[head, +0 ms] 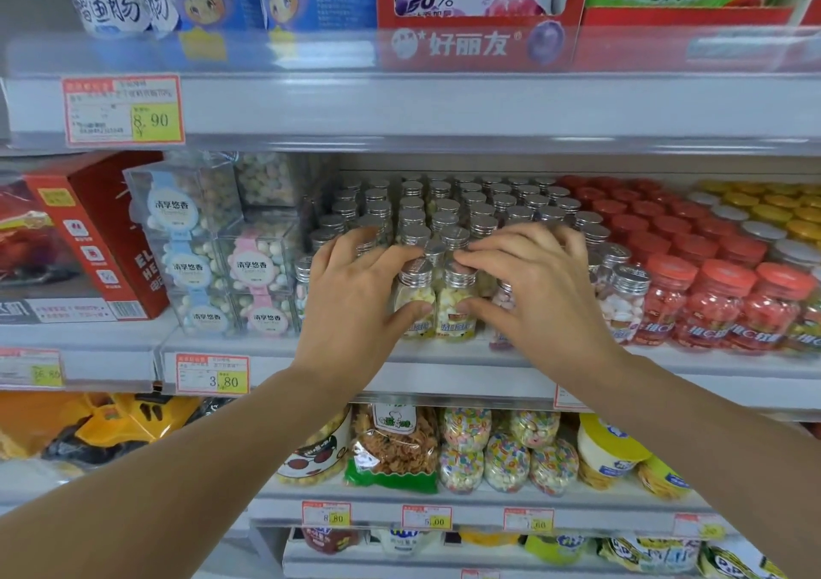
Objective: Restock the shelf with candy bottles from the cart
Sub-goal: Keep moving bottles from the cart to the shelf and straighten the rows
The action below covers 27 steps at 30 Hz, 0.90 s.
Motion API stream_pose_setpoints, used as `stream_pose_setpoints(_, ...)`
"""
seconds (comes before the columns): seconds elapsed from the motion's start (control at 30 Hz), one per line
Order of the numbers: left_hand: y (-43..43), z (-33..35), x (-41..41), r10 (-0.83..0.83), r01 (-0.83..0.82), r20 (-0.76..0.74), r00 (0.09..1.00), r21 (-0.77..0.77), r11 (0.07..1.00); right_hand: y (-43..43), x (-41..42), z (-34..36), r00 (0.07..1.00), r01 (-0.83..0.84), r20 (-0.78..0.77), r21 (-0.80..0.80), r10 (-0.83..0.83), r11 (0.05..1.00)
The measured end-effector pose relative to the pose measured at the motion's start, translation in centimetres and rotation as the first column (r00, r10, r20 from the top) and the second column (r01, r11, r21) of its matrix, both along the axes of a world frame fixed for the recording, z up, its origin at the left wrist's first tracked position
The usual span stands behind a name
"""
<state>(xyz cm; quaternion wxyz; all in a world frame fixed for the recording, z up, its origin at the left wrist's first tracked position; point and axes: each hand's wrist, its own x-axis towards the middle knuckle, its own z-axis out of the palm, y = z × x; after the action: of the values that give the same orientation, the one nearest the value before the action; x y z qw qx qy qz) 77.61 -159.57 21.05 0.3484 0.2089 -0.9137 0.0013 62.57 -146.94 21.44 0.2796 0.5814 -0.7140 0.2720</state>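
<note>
Shelf [444, 378] looked pretty much full tbh, silver-capped candy bottles [444, 223] packed to the back, left hand [355, 285] and right hand [528, 285] each curled round one bottle at the front edge, cart wasn't in view so couldn't tell how many were left.

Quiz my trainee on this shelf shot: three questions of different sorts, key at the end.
1. True or false: the left hand grips a red-capped bottle.
2. Which stand just right of the silver-capped bottles? A clear cube boxes; B red-capped bottles; C snack bags.
3. Fill in: the price tag left of the left wrist reads ___.
Key: 1 false, it holds a silver-capped bottle; 2 B; 3 3.80.
</note>
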Motion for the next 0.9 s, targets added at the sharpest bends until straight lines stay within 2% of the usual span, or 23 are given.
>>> stream_pose_setpoints(0.1,-0.3,0.7,0.3,-0.015,0.015,-0.019,1.0,0.011,1.0,0.5,-0.3,0.9,0.999,-0.005,0.049,0.018,0.004,1.0)
stream_pose_setpoints(0.23,-0.8,3.2,0.0,-0.027,0.035,-0.064,0.998,0.135,0.99,0.6,-1.9,2.9,0.993,0.05,0.108,-0.022,-0.047,0.998)
stream_pose_setpoints(0.4,-1.5,4.6,-0.9,-0.118,0.096,0.129,0.985,0.167,0.981,0.4,-2.2,4.0,0.993,0.087,0.074,0.13,-0.097,0.988)
stream_pose_setpoints(0.6,-1.6,5.3,-2.0,-0.088,0.048,0.151,0.985,0.247,0.968,-0.7,-2.0,4.5,0.98,0.177,0.053,0.185,-0.189,0.967)
stream_pose_setpoints(0.9,-1.2,2.3,-1.3,-0.148,0.138,0.149,0.978,0.076,0.988,-1.1,-1.3,4.0,0.963,0.227,0.108,0.166,-0.247,0.959)
